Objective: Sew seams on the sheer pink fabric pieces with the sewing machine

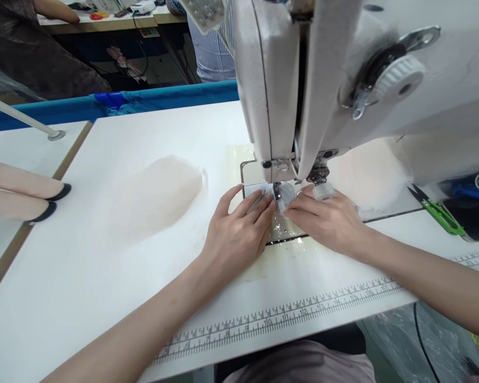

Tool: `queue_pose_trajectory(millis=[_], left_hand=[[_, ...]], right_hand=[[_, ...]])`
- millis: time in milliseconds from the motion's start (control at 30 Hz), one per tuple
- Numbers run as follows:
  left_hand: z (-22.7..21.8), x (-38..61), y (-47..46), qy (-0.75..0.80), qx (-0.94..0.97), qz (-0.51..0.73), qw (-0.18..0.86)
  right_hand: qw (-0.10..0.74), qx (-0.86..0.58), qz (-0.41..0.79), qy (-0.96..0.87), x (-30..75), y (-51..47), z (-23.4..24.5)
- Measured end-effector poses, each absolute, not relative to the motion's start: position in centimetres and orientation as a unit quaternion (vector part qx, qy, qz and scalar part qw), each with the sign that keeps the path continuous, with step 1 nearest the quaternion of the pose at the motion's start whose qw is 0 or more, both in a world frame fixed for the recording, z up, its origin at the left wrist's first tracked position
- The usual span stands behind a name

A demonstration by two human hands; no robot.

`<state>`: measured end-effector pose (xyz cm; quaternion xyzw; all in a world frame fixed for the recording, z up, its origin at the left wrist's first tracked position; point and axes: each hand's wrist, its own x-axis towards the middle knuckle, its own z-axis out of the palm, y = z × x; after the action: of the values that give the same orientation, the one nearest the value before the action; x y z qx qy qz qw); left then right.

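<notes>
At the presser foot, the left hand presses flat, grip open, on the white fabric piece; the right hand touches it, though I cannot tell its grip.

Item 1, left hand: bare, slender build, long fingers. Nails short and plain, as far as can be seen.

Item 2, left forearm: bare from the wrist to the lower frame edge, surface smooth.

Item 3, right hand: bare, same slender build. Knuckles and tendon lines show on its back.

Item 4, right forearm: bare from the wrist to the right frame edge.

Item 5, garment: a strip of dull mauve-brown cloth at the lower frame edge, between the forearms. It is plain and unpatterned, with soft folds. Its cut and kind cannot be told.
</notes>
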<state>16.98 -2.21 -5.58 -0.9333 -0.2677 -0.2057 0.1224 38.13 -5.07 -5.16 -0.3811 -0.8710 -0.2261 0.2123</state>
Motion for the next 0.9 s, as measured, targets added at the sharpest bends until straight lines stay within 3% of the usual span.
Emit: queue_pose_trajectory(millis=[467, 900], left_hand=[[-5.3, 17.0, -2.6, -0.272, -0.93, -0.207, 0.137], [-5.5, 17.3, -1.7, -0.29, -0.922, -0.22, 0.13]], right_hand=[[0.242, -0.395, -0.157, -0.872, 37.9, -5.7, -5.2], [0.183, -0.419, -0.146, -0.877, 38.0, -5.5, -5.1]])
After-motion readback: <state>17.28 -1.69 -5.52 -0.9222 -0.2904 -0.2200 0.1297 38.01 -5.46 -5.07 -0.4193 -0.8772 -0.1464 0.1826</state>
